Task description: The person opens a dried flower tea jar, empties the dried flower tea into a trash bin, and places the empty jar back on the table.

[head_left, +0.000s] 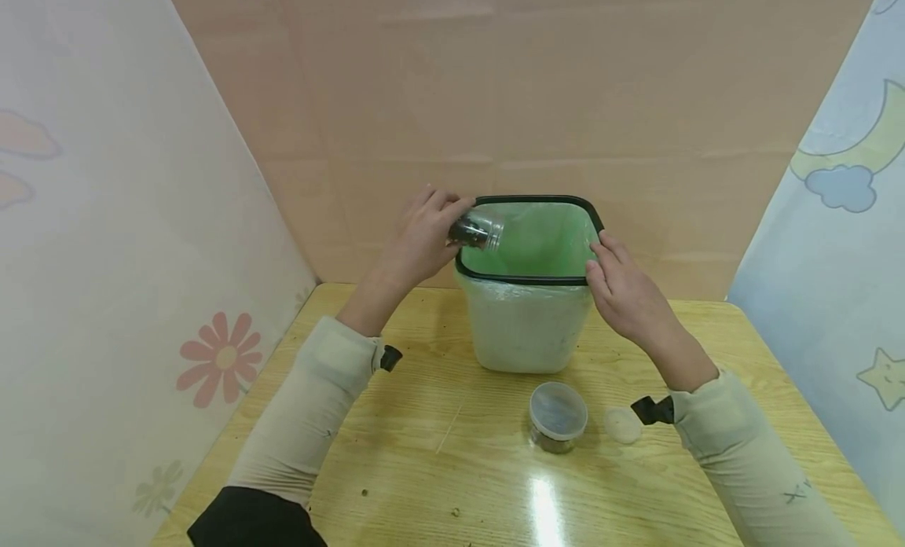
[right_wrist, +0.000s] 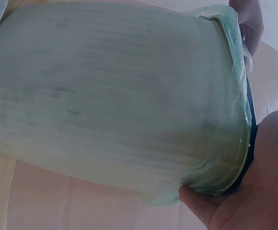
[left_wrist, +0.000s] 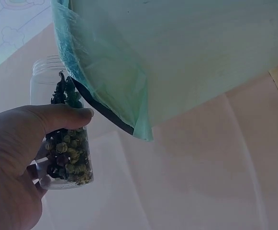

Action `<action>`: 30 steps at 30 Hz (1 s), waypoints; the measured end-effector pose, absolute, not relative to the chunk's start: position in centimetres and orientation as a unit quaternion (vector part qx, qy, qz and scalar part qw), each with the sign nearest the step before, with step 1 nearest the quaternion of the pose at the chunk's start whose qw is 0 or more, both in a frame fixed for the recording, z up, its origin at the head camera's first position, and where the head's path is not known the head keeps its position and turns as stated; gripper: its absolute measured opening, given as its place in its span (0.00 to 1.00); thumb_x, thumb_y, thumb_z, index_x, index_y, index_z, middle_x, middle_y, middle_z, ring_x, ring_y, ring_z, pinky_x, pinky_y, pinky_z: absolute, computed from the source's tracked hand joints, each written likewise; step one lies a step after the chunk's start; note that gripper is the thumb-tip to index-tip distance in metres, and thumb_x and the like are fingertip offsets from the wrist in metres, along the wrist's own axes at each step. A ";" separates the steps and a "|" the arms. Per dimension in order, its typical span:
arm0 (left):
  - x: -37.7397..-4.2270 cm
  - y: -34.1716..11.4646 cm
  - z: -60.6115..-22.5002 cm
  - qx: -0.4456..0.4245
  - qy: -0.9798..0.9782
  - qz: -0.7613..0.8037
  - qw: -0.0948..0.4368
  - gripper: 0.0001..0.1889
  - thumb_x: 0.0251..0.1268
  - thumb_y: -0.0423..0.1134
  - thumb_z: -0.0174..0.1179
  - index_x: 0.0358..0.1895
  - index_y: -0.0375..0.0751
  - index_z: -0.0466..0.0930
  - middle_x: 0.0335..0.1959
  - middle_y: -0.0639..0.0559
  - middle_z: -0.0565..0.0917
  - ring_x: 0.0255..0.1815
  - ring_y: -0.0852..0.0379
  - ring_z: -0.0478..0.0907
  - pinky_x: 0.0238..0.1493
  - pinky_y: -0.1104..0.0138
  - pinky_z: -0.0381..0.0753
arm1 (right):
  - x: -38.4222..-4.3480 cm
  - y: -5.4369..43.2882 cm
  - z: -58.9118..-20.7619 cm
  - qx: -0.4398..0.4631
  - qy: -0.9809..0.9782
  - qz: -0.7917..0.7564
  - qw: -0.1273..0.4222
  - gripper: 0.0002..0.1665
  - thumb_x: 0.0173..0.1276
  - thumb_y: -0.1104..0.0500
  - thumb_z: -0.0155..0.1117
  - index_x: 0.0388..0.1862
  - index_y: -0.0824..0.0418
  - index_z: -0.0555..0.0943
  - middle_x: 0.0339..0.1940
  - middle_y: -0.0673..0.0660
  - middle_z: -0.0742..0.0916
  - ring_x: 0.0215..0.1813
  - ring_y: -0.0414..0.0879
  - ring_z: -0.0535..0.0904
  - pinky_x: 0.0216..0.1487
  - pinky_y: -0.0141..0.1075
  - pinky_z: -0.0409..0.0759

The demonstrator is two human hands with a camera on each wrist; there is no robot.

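My left hand grips a clear jar tilted over the left side of a trash bin, its open mouth pointing into the bin. Dark and yellowish dried buds fill much of the jar in the left wrist view. A pale green bag lines the bin, and a black rim ring runs round its top. With its fingers at the rim's right side, my right hand holds the bin there, the thumb against the bag edge in the right wrist view.
In front of the bin, on the wooden table, stands a small clear container with a translucent top. A round pale lid lies to its right. A tan backdrop rises close behind the bin.
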State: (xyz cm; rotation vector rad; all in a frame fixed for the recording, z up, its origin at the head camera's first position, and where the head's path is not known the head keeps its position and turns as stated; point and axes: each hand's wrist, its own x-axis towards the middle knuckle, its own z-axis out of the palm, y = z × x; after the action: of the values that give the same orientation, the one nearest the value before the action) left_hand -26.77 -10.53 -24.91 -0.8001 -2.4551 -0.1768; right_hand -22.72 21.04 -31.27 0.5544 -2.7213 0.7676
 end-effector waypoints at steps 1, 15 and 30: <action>-26.8 -10.5 -24.9 -0.298 -0.912 -0.066 0.274 0.34 0.56 0.32 0.75 0.69 0.43 0.75 0.61 0.44 0.79 0.62 0.46 0.70 0.74 0.54 0.65 | -22.7 21.0 -31.3 0.191 -0.936 0.264 0.130 0.37 0.85 0.49 0.29 0.76 0.77 0.58 0.81 0.71 0.55 0.79 0.71 0.53 0.73 0.66 0.57; -26.6 -10.3 -24.7 -0.306 -0.905 -0.047 0.290 0.33 0.59 0.34 0.74 0.69 0.44 0.74 0.61 0.44 0.79 0.65 0.46 0.71 0.81 0.52 0.49 | -22.8 21.1 -31.3 0.193 -0.936 0.265 0.130 0.37 0.85 0.49 0.29 0.76 0.77 0.58 0.81 0.72 0.55 0.79 0.71 0.53 0.73 0.66 0.57; -26.8 -10.1 -24.8 -0.305 -0.900 -0.034 0.308 0.29 0.63 0.31 0.70 0.68 0.46 0.75 0.61 0.45 0.79 0.66 0.47 0.72 0.82 0.55 0.43 | -22.8 21.2 -31.3 0.191 -0.937 0.264 0.129 0.37 0.85 0.48 0.29 0.76 0.77 0.58 0.81 0.72 0.55 0.79 0.71 0.53 0.72 0.66 0.58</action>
State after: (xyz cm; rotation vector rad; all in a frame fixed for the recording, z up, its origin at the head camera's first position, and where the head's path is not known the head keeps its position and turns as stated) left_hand -26.84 -10.10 -24.79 -0.8066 -2.3799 -0.0889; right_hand -22.80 21.25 -31.32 0.5560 -2.7239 0.7667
